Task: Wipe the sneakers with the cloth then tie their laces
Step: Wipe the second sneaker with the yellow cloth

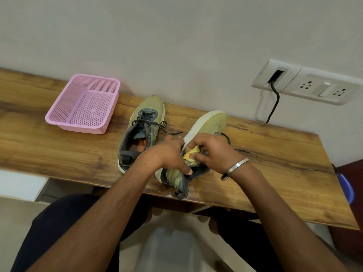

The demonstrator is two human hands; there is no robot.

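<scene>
Sneaker [204,124] tipped on its side — left hand [169,154] grips its heel, right hand [214,150] pinches the yellow cloth [191,154] against it.

Soft, even indoor light, moderately bright; source out of view. Pale grey wall [176,36] evenly lit, no hot spots. Faint sheen on brown wood-grain tabletop [59,146] near front edge. Soft shadow beside black hanging cable [275,103], falling to its left on wall. Diffuse shadow under tabletop. Strong wide-angle distortion: table edges bow, white wall socket plate [306,83] skews. Centre fairly sharp; lower frame, forearms and floor soft, slightly smeared. Mild compression softness overall.
</scene>
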